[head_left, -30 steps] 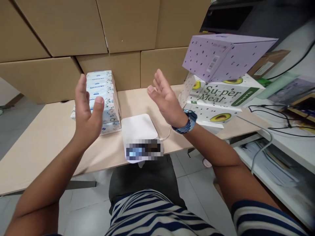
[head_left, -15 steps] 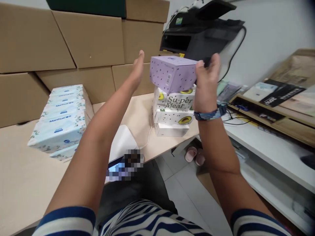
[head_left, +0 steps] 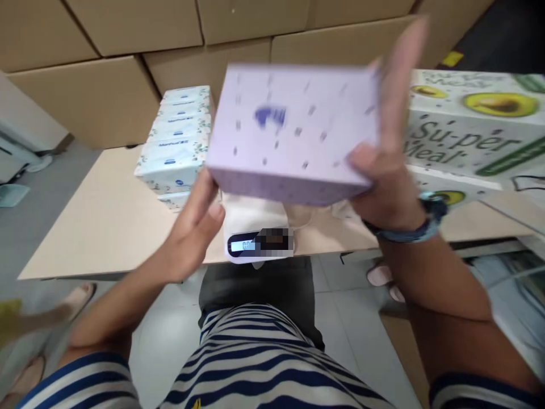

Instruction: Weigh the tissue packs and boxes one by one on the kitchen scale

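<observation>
A lilac cardboard box (head_left: 293,125) with small dark marks is held up between my two hands, blurred by motion. My left hand (head_left: 193,227) presses its lower left side. At its right end, my right hand (head_left: 387,165) grips with the thumb on top; a blue band circles that wrist. Below the box, a white digital scale (head_left: 255,213) lies on the table near the front edge, partly hidden by it. The scale's lit display shows digits, and part of it is pixelated.
Packs of tissues (head_left: 174,136) stand in a row at the left. White boxes with avocado prints (head_left: 464,136) are stacked at the right. Brown cartons (head_left: 238,62) form a wall behind the table (head_left: 106,227). Another person's foot (head_left: 76,301) is on the floor at lower left.
Both hands reached right to the lilac box on top of the stack and took hold of it. It has come off the stack, leftward and nearer, above the scale.
</observation>
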`<action>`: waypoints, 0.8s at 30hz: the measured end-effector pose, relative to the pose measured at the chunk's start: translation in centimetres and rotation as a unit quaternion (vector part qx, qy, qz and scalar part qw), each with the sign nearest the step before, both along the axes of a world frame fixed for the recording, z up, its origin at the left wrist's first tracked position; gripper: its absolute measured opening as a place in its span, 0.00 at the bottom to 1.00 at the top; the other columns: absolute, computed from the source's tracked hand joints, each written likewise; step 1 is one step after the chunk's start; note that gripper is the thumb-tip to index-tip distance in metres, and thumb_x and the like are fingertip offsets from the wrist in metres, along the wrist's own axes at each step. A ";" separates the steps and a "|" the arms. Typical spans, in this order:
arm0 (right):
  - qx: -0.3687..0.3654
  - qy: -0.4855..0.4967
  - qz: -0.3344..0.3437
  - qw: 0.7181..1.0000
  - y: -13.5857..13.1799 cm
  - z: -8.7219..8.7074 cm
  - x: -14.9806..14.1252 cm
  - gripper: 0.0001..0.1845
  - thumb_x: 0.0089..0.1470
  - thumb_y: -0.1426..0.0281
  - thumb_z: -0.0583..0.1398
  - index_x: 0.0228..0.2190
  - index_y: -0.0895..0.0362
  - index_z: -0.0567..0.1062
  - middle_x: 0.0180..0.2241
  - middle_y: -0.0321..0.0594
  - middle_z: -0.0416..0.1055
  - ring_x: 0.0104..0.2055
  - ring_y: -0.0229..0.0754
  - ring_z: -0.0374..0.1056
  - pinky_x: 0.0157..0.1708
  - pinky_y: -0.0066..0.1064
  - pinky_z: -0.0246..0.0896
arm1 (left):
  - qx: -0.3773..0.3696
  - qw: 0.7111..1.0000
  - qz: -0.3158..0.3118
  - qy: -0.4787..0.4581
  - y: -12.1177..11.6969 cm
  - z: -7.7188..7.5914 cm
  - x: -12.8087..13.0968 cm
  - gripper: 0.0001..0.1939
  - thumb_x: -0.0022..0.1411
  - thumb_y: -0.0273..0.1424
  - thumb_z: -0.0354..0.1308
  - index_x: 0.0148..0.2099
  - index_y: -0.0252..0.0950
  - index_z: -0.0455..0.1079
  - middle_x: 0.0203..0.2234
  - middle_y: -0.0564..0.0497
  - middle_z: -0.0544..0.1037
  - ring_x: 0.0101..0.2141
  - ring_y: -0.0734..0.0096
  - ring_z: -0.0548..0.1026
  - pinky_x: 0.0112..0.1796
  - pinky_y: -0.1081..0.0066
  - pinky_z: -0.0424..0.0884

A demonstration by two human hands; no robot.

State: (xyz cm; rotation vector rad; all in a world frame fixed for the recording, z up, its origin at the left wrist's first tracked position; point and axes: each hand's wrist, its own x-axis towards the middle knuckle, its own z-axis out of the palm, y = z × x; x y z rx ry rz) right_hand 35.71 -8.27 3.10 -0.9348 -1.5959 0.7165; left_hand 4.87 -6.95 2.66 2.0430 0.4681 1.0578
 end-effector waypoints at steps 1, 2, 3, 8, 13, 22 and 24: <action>0.014 0.007 0.022 1.000 0.4 -2.0 -1.0 0.62 0.59 0.38 0.62 0.79 0.30 0.31 0.82 0.06 0.21 0.85 0.47 0.11 0.85 0.44 0.20 | -0.062 0.997 0.028 0.023 -1.9 -2.0 -1.7 0.33 0.82 0.53 0.47 0.82 0.56 0.53 0.83 0.58 0.54 0.83 0.51 0.48 0.82 0.49 0.50; -0.005 0.012 0.045 0.999 1.0 -3.9 -1.6 0.63 0.58 0.39 0.63 0.80 0.33 0.34 0.83 0.13 0.24 0.86 0.45 0.14 0.85 0.46 0.17 | -0.116 0.991 0.043 0.046 -3.3 -3.9 -2.8 0.34 0.81 0.54 0.46 0.83 0.56 0.52 0.83 0.57 0.52 0.83 0.49 0.47 0.82 0.46 0.47; -0.031 0.025 0.065 0.997 1.8 -5.7 -2.0 0.64 0.57 0.38 0.63 0.80 0.35 0.35 0.84 0.17 0.27 0.86 0.44 0.17 0.85 0.49 0.20 | -0.154 0.985 0.050 0.061 -4.2 -5.5 -3.4 0.36 0.81 0.56 0.46 0.83 0.56 0.51 0.83 0.57 0.50 0.83 0.47 0.46 0.82 0.43 0.45; -0.100 0.028 0.100 0.990 5.5 -11.2 -1.7 0.67 0.53 0.34 0.65 0.79 0.29 0.34 0.84 0.18 0.28 0.87 0.45 0.27 0.85 0.55 0.34 | -0.186 0.978 0.075 0.061 -3.9 -9.7 -3.3 0.38 0.79 0.57 0.47 0.84 0.56 0.48 0.83 0.54 0.49 0.82 0.43 0.52 0.80 0.35 0.51; -0.069 0.041 0.063 0.995 6.2 -11.8 -1.3 0.58 0.59 0.27 0.50 0.79 0.29 0.34 0.84 0.20 0.34 0.87 0.42 0.30 0.85 0.57 0.38 | -0.073 0.980 0.184 -0.002 -0.8 -10.6 -4.1 0.29 0.82 0.52 0.45 0.78 0.54 0.65 0.76 0.46 0.68 0.73 0.51 0.72 0.68 0.45 0.77; -0.018 0.173 -0.026 0.984 4.7 -12.8 -2.6 0.46 0.65 0.30 0.45 0.76 0.30 0.51 0.82 0.25 0.49 0.86 0.43 0.41 0.84 0.59 0.40 | 0.205 0.935 0.245 -0.153 4.3 -12.5 -4.1 0.22 0.83 0.44 0.45 0.57 0.46 0.80 0.37 0.49 0.74 0.23 0.75 0.68 0.21 0.70 0.68; -0.025 0.196 -0.028 0.980 4.1 -12.5 -2.9 0.45 0.64 0.29 0.48 0.75 0.30 0.56 0.80 0.25 0.54 0.86 0.44 0.43 0.84 0.57 0.40 | 0.203 0.939 0.237 -0.143 4.0 -12.5 -4.0 0.21 0.83 0.46 0.47 0.56 0.45 0.80 0.36 0.49 0.74 0.24 0.75 0.68 0.21 0.70 0.67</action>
